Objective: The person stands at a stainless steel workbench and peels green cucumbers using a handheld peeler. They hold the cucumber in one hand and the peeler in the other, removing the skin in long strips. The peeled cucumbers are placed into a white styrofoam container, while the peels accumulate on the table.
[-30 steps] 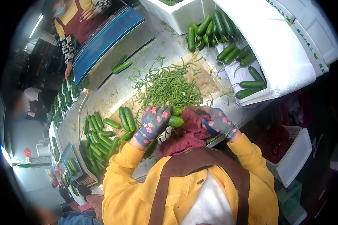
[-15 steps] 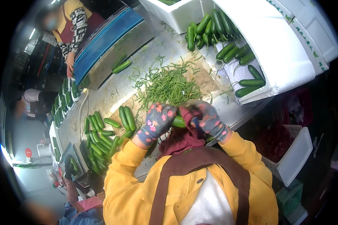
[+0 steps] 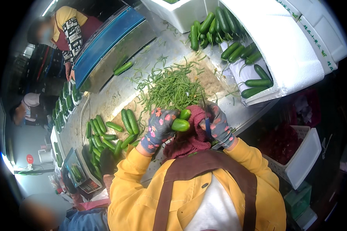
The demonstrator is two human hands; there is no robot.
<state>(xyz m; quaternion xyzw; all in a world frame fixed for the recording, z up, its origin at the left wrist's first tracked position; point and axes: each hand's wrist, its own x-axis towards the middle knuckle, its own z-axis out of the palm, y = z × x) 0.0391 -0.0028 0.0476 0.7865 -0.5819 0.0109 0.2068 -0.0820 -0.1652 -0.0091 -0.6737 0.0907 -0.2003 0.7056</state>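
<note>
My left hand [image 3: 160,126], in a dark glove with pink flowers, grips two small cucumbers [image 3: 180,125] side by side, their ends pointing right. In my right hand [image 3: 216,126], gloved alike, is a small knife with a blue handle [image 3: 207,126]; its thin dark blade points up and away. Between my hands bunches a dark red cloth [image 3: 190,141], hanging against the table edge and touching my right hand. Just beyond them lies a heap of thin green stem trimmings [image 3: 175,87] on the metal table [image 3: 158,48].
Loose cucumbers [image 3: 104,134] lie to the left, beside a scale [image 3: 89,184] where a co-worker's dark sleeve reaches in. A white foam box [image 3: 285,57] with cucumbers stands at right. A blue-edged metal machine [image 3: 111,50] is far left, another person behind it. A white basket [image 3: 296,150] sits lower right.
My left hand has turned and now shows two cucumbers instead of one. My right hand has drawn slightly apart, revealing the knife. At left, a co-worker's arm has reached in by the scale.
</note>
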